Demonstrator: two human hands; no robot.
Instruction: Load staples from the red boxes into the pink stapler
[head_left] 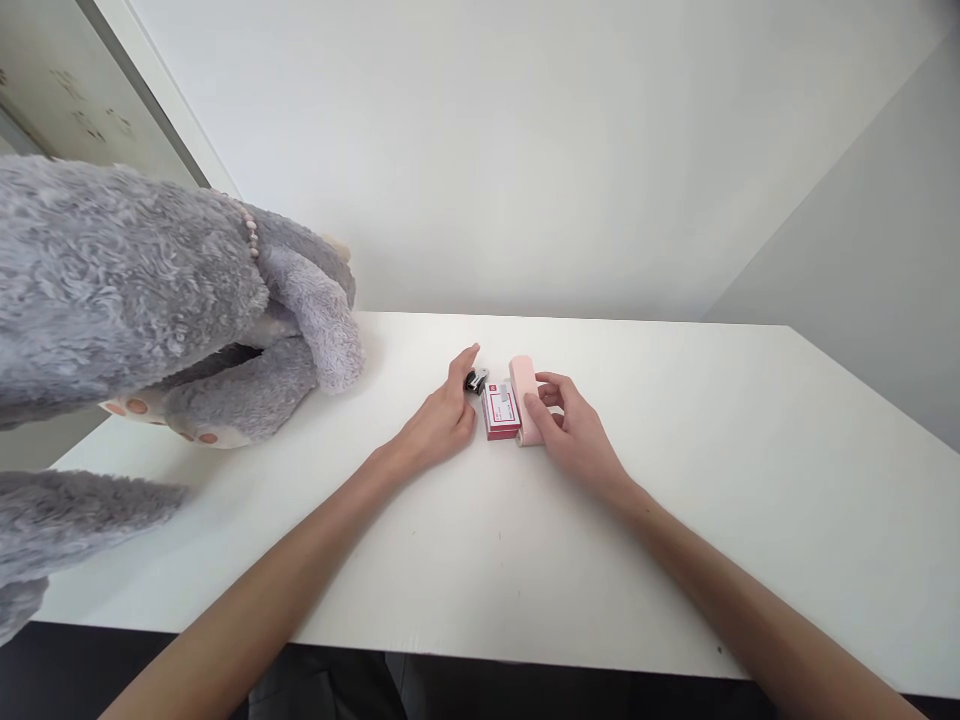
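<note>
A pink oblong thing [525, 385], stapler-like in shape, lies lengthwise on the white table. My right hand [574, 430] is closed around its right side, the thumb on top and the fingers along the far right edge. Directly to its left sits a small white and red box [501, 410], close against it. Beyond the box's left corner is a small black and silver metal piece [476, 380], too small to name surely. My left hand [446, 415] rests beside these, index finger stretched out and thumb apart; the black piece is at its fingers, and I cannot tell whether they touch.
A big grey plush toy [315, 310] with a bead string round it sits on the table's left side. Part of another grey plush limb [82, 515] lies nearer me. Behind the white table [480, 560] stands a pale wall [480, 150].
</note>
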